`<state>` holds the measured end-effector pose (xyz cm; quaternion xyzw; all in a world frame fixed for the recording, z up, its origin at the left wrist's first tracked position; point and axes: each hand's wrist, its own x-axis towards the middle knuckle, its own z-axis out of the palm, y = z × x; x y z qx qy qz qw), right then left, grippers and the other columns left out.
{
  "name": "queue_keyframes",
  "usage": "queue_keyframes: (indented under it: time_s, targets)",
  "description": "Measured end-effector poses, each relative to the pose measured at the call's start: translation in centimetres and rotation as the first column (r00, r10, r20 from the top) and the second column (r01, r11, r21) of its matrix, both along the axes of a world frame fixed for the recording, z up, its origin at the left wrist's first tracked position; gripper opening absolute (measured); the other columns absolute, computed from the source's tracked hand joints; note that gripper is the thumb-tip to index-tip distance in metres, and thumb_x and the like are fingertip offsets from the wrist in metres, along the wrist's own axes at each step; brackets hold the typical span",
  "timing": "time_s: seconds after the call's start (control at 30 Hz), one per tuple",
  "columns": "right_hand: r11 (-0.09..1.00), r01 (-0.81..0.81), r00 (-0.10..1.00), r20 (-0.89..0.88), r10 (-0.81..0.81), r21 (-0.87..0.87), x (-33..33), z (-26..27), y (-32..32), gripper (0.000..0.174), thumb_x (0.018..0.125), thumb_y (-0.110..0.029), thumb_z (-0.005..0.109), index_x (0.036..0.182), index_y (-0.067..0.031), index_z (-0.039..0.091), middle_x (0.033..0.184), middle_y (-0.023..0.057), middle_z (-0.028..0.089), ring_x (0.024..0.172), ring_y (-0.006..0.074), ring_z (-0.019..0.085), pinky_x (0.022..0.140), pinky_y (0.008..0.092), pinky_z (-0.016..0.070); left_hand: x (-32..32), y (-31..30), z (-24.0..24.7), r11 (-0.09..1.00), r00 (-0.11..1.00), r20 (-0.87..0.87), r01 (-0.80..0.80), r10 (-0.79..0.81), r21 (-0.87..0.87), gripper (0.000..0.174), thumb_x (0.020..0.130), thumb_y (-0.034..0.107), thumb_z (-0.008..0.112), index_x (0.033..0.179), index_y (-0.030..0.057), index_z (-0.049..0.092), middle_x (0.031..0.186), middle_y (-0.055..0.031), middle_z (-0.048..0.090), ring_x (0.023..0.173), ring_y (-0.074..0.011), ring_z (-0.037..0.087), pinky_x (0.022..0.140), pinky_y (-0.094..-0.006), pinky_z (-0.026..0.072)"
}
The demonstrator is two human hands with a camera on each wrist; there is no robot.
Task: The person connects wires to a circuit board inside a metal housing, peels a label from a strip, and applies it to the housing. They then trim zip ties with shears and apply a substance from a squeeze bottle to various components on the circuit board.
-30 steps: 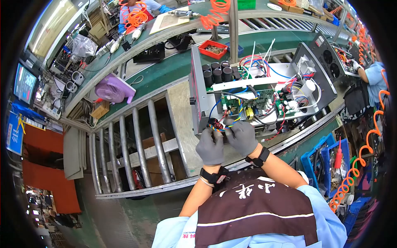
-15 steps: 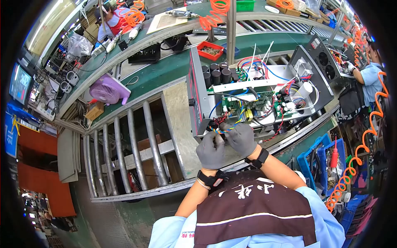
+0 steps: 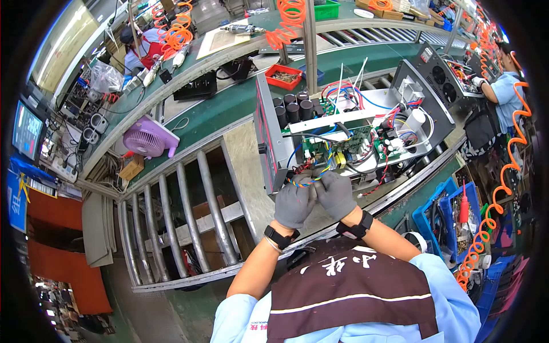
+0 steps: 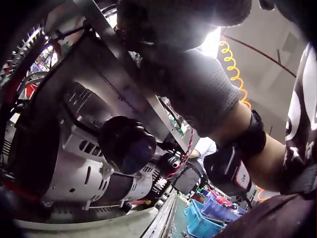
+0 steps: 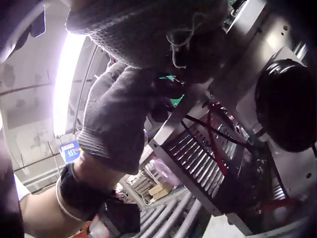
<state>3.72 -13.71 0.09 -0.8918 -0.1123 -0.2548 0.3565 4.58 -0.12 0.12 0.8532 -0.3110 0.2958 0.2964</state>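
Inside an open metal unit, whose dark front panel stands at left, are a green circuit board and black capacitors. At its near left corner runs a twisted blue, yellow and green wire bundle. The grey-gloved left hand pinches this bundle; the gloved right hand grips it just to the right, and the two hands touch. Both wrist views look from below, past the left hand and the right hand; the gloves hide the fingertips and wires there.
Metal rollers lie left of the unit. A purple fan and a red parts tray stand behind. Blue bins and a coiled orange hose are at right. Another person works at the far right.
The left hand has turned slightly and closed up against the right hand, its wrist shifting left. The right hand stays by the bundle. The head view has shifted a little.
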Motion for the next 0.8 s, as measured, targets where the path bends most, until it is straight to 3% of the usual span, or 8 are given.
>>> queue_keyframes:
  time_s: [0.17, 0.23, 0.37, 0.43, 0.53, 0.67, 0.8]
  targets:
    - [0.986, 0.074, 0.988, -0.147, -0.052, 0.151, -1.3, 1.6, 0.1, 0.013, 0.077, -0.01, 0.059, 0.089, -0.0052, 0.061, 0.075, 0.0124, 0.062, 0.068, 0.0294, 0.061, 0.061, 0.036, 0.0485, 0.4, 0.3, -0.1, 0.999, 0.998, -0.057, 0.043, -0.042, 0.031, 0.02, 0.078, 0.011, 0.06, 0.096, 0.006, 0.052, 0.096, -0.0099, 0.059, 0.075, -0.0272, 0.059, 0.061, -0.0354, 0.0486]
    - [0.902, 0.136, 0.934, -0.357, 0.02, 0.409, -1.8, 1.8, 0.1, 0.02, 0.078, -0.009, 0.058, 0.097, -0.004, 0.063, 0.081, 0.0119, 0.065, 0.071, 0.0232, 0.064, 0.063, 0.0326, 0.0491, 0.4, 0.7, 0.5, 0.993, 0.975, -0.189, 0.116, -0.115, -0.005, 0.026, 0.074, 0.007, 0.062, 0.099, 0.0053, 0.056, 0.098, -0.0124, 0.059, 0.082, -0.0307, 0.059, 0.069, -0.0377, 0.0485]
    - [0.794, 0.111, 0.94, -0.321, 0.111, 0.598, -1.7, -0.5, -0.2, 0.023, 0.082, -0.005, 0.055, 0.103, -0.0015, 0.062, 0.088, 0.0103, 0.066, 0.073, 0.0175, 0.064, 0.064, 0.0282, 0.0497, 0.7, 1.0, 1.1, 0.978, 0.947, -0.242, 0.201, -0.21, -0.061, 0.026, 0.073, 0.005, 0.062, 0.099, 0.0052, 0.059, 0.098, -0.013, 0.06, 0.085, -0.0323, 0.058, 0.071, -0.0391, 0.0483]
    - [0.53, 0.229, 0.851, -0.432, 0.299, 0.817, -1.8, 1.5, -0.2, 0.02, 0.085, -0.003, 0.051, 0.104, 0.002, 0.059, 0.091, 0.01, 0.065, 0.075, 0.0164, 0.064, 0.065, 0.0259, 0.0509, 0.7, 1.1, 0.9, 0.979, 0.932, -0.299, 0.19, -0.204, -0.077, 0.024, 0.073, 0.004, 0.061, 0.097, 0.0044, 0.06, 0.098, -0.0141, 0.06, 0.088, -0.0335, 0.057, 0.073, -0.0399, 0.048]
    - [0.418, 0.286, 0.817, -0.447, 0.365, 0.863, -1.4, 0.9, -0.5, 0.02, 0.087, -0.001, 0.048, 0.106, 0.0039, 0.055, 0.091, 0.0107, 0.064, 0.077, 0.0155, 0.064, 0.065, 0.0244, 0.0516, 0.7, 0.9, 0.7, 0.991, 0.941, -0.311, 0.13, -0.131, -0.024, 0.025, 0.073, 0.003, 0.061, 0.098, 0.0039, 0.059, 0.097, -0.0154, 0.059, 0.087, -0.0341, 0.058, 0.072, -0.0402, 0.0483]
    - [0.389, 0.262, 0.821, -0.416, 0.391, 0.883, -1.4, 0.2, -0.4, 0.021, 0.086, 0.0, 0.049, 0.106, 0.0043, 0.053, 0.09, 0.011, 0.064, 0.077, 0.0153, 0.064, 0.063, 0.0252, 0.0518, 0.5, -0.1, 1.1, 0.996, 0.965, -0.25, 0.074, -0.083, -0.044, 0.022, 0.075, 0.003, 0.061, 0.097, 0.0037, 0.058, 0.095, -0.0159, 0.06, 0.084, -0.0341, 0.058, 0.07, -0.0399, 0.0485]
    - [0.411, 0.224, 0.83, -0.394, 0.394, 0.884, -1.3, 0.0, -0.2, 0.021, 0.086, 0.0, 0.049, 0.106, 0.0043, 0.055, 0.089, 0.0107, 0.064, 0.075, 0.0146, 0.064, 0.061, 0.0248, 0.0518, 0.3, -0.6, 0.7, 0.989, 0.942, -0.335, -0.034, -0.016, -0.144, 0.021, 0.077, 0.002, 0.06, 0.097, 0.0044, 0.057, 0.09, -0.0162, 0.061, 0.08, -0.0345, 0.059, 0.069, -0.0404, 0.0481]
